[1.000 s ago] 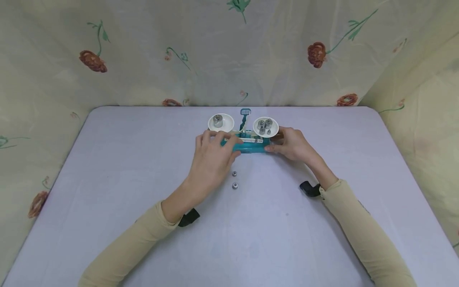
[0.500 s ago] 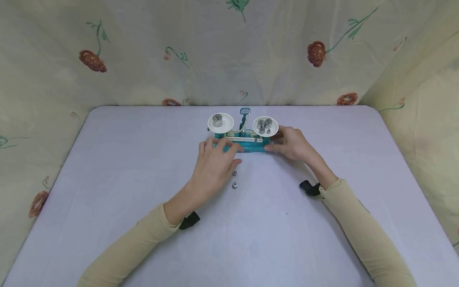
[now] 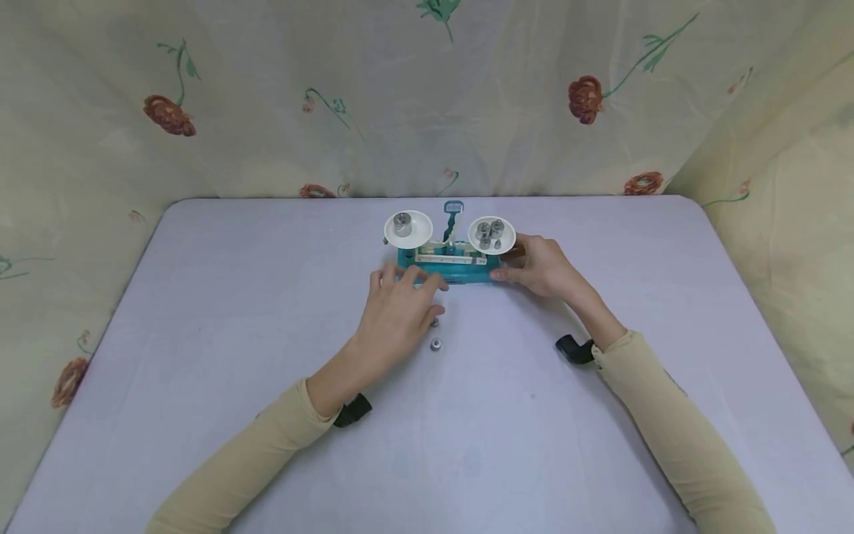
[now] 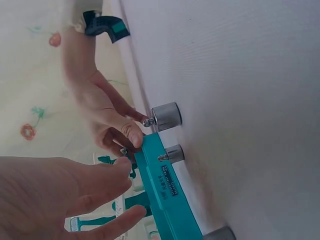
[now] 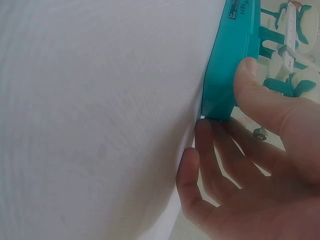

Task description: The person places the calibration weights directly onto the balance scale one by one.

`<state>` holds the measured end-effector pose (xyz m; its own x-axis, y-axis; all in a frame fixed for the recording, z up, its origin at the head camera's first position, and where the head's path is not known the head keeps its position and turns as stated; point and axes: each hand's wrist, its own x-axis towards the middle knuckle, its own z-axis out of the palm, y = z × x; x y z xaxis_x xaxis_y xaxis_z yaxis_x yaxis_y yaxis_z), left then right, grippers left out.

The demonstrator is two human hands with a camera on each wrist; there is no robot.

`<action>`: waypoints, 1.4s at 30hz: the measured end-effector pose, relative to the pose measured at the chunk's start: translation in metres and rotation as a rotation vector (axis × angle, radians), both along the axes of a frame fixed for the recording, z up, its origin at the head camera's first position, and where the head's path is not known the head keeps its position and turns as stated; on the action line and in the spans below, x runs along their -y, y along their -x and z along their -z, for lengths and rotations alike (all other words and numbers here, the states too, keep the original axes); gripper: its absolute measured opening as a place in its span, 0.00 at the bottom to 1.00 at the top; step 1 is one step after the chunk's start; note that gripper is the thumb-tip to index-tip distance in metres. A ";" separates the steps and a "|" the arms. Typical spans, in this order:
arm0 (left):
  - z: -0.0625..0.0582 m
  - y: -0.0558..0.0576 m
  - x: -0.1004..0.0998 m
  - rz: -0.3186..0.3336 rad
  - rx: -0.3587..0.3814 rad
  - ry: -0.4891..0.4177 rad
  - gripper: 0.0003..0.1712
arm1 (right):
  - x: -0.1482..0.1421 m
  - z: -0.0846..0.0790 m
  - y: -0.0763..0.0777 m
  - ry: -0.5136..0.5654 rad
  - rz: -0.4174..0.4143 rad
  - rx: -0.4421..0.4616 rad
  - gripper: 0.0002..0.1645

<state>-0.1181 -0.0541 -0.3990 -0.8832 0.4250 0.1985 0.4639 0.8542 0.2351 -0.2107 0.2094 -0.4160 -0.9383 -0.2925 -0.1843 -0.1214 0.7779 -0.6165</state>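
Note:
A teal balance scale (image 3: pixel 467 274) stands at the back of the table. Its left pan (image 3: pixel 420 237) bears one large metal weight (image 3: pixel 402 223); several smaller metal weights (image 3: pixel 485 231) sit in its right pan (image 3: pixel 509 242). My right hand (image 3: pixel 543 268) grips the base's right end, thumb (image 5: pixel 247 80) on the front edge and fingers around the end. In front of the scale's left side hovers my left hand (image 3: pixel 395 320), fingers loosely bent and holding nothing. Beside its thumb, a small weight (image 3: pixel 434 322) is partly hidden; another weight (image 3: pixel 436 344) stands nearer.
A third metal weight (image 4: pixel 220 234) shows at the bottom edge of the left wrist view. The white-covered table (image 3: pixel 507 445) meets a floral curtain (image 3: pixel 400 104) at the back. Black wrist mounts (image 3: pixel 575 349) hang under both sleeves.
My left hand has drawn back from the scale's left side toward me, uncovering more of the teal base. Its thumb now partly covers the farther small weight. My right hand keeps its place.

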 end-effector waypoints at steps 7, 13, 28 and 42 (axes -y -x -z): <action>0.002 0.001 0.000 0.019 0.042 0.021 0.17 | 0.000 0.000 0.000 0.005 0.003 0.004 0.40; 0.003 0.000 0.001 0.033 0.054 0.026 0.19 | 0.000 0.000 0.001 0.005 -0.001 -0.006 0.39; 0.010 0.000 -0.002 0.039 0.107 0.083 0.18 | 0.000 0.000 0.000 -0.005 -0.002 -0.012 0.38; 0.015 -0.001 -0.002 0.057 0.102 0.110 0.16 | -0.001 0.002 0.000 0.006 -0.013 -0.021 0.39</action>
<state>-0.1175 -0.0518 -0.4136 -0.8704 0.4888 0.0582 0.4904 0.8506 0.1899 -0.2109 0.2106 -0.4175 -0.9382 -0.3056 -0.1627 -0.1445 0.7725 -0.6183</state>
